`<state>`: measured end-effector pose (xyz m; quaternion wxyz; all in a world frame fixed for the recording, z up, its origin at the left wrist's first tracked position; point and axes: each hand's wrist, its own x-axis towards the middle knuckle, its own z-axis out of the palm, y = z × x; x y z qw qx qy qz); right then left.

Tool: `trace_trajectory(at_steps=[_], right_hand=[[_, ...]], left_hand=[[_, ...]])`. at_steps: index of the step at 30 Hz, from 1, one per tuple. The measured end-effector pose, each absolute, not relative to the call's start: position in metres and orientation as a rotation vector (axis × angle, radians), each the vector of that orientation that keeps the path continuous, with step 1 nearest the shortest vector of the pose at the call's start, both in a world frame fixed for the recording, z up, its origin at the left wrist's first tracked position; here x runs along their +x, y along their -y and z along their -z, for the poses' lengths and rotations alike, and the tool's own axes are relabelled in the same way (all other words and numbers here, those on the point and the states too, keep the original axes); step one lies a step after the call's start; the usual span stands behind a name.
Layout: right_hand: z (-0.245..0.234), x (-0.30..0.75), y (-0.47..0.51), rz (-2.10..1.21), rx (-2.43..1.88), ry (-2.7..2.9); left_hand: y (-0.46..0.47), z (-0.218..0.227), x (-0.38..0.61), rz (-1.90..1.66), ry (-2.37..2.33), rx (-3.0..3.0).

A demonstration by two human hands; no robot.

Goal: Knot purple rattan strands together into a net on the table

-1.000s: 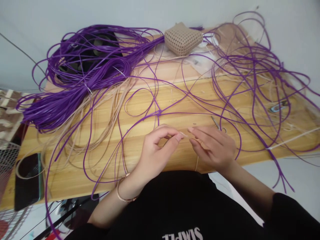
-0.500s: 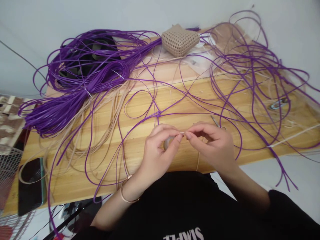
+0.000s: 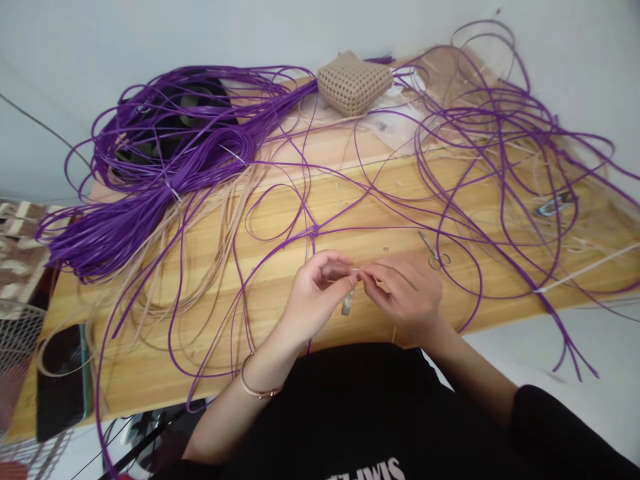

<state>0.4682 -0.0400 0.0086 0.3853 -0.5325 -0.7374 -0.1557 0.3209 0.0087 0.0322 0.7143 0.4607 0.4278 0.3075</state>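
Observation:
Above the front of the table, my left hand (image 3: 317,293) pinches a short, pale, thin strand between thumb and forefinger. The fingertips of my right hand (image 3: 407,290) close on the same strand, meeting the left ones. Just under the left fingertips shows a small grey-green piece (image 3: 347,304), its kind unclear; whether the hand holds it I cannot tell. Beyond the hands lies a small woven knot of purple plastic cord (image 3: 313,231), its strands running out to several sides. Small scissors (image 3: 435,253) rest right of my right hand.
A large bundle of purple cord (image 3: 125,220) lies at the left, beside beige strands (image 3: 220,247). At the back stands a beige woven box (image 3: 354,83). Loose purple loops cover the right, near a blue-handled tool (image 3: 555,203). A phone (image 3: 63,387) lies at the front left.
My right hand has turned and drawn in to the left, baring the scissors. The roundish greyish thing seen by my left palm now shows as a narrow piece below the fingertips.

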Motion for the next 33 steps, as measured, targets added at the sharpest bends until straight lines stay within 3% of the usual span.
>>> trace_trajectory(at_steps=[9, 12, 19, 24, 33], right_hand=[[-0.004, 0.471, 0.045, 0.379, -1.337, 1.905], [-0.002, 0.479, 0.047, 0.193, -1.391, 1.865], [0.027, 0.547, 0.070, 0.158, -2.225, 1.643], [0.022, 0.562, 0.083, -0.112, -2.766, 1.472], [0.016, 0.573, 0.068, -0.209, -2.867, 1.421]], left_hand=[[-0.010, -0.029, 0.326, -0.551, -0.926, 1.130], [-0.012, -0.024, 0.326, -0.527, -0.910, 1.101], [-0.014, -0.015, 0.323, -0.571, -0.915, 1.045], [-0.015, -0.015, 0.324, -0.629, -0.916, 1.024], [-0.013, -0.020, 0.326, -0.655, -0.881, 1.018]])
